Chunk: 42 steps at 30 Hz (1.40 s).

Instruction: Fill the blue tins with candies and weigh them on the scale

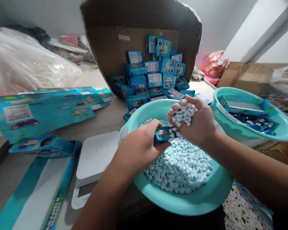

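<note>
Candies (183,114), white and pale blue, lie heaped in the right hand (201,119), which I see cupped, palm up, its fingers curled loosely around them. The left hand (140,147) is clamped on a small blue box (162,134). The two hands are close together but apart, and a few candies show between the box's near end and the right palm. Many more candies lie in the turquoise basin (182,206) beneath both hands.

From my end I make out a pale desk (117,118) running back toward a grey-white wall (57,19), with a speckled floor (240,207) at lower right. Left of the basin, a white scale (96,153) rests on the desk, its display partly behind the left forearm.

Behind the basin, a big brown carton (105,41) lies with its mouth toward me, holding a jumbled pile of blue boxes (155,80); some spill out in front. On the right, a second basin (285,118) holds a blue printed tray and shiny pieces (252,123) too small for me to identify. Printed blue packaging (45,110) covers the left side, before a translucent bag (33,60) whose contents I cannot tell. Far right, a red bag (213,64) sits behind a cardboard box (249,76).
</note>
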Available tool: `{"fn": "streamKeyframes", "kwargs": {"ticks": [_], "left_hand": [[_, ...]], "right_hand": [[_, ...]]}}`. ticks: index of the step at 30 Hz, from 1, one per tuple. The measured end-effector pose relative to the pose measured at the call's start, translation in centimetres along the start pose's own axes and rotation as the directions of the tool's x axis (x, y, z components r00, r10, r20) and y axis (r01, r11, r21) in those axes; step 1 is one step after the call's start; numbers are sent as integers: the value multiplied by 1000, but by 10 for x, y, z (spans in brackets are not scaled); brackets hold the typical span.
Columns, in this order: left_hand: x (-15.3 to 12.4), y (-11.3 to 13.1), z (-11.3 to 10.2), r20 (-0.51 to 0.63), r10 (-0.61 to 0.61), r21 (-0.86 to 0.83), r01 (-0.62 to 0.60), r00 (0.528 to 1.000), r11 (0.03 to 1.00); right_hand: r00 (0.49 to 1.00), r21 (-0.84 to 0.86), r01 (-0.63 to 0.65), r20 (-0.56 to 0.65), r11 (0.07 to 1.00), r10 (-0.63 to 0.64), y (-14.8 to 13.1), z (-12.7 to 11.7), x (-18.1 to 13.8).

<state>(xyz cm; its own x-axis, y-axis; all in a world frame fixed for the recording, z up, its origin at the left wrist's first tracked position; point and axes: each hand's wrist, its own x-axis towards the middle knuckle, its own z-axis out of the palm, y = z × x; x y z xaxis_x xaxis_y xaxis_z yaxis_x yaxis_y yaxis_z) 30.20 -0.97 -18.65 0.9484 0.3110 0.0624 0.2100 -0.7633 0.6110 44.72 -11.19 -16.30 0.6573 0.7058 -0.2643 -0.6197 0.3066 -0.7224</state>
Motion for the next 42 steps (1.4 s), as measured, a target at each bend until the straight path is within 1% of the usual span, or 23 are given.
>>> {"fn": "streamKeyframes", "kwargs": {"ticks": [3,7,12,18,22,25,30,33,37,42], "left_hand": [[0,1,0,2,-8,-1,8,1000,1000],[-1,1,0,2,-11,5,11,1000,1000],[-3,0,1,-11,-4,10,5,1000,1000],[-2,1,1,3,-15,6,15,1000,1000],[-2,1,1,0,-7,15,7,1000,1000],[-1,1,1,3,-4,13,4,1000,1000],[-1,2,0,3,2,-2,-2,1000,1000],[-2,1,1,-7,3,8,-3,1000,1000],[-4,-1,3,-22,27,2,-27,999,1000],[-4,-2,5,-87,39,-35,-42,995,999]], "right_hand": [[1000,-49,11,11,999,-11,0,1,-2],[1000,-61,20,13,998,-19,3,0,-4],[995,-99,86,58,991,-81,7,-2,-3],[995,-142,92,36,986,-88,8,0,-4],[988,-150,126,106,981,-111,8,-1,-3],[981,-199,153,149,968,-124,8,-1,-3],[968,-286,214,187,934,-165,6,-1,-5],[966,-273,215,200,938,-163,6,-1,-6],[969,-220,175,209,960,-129,6,0,-6],[969,-217,171,215,961,-124,5,1,-6]]}}
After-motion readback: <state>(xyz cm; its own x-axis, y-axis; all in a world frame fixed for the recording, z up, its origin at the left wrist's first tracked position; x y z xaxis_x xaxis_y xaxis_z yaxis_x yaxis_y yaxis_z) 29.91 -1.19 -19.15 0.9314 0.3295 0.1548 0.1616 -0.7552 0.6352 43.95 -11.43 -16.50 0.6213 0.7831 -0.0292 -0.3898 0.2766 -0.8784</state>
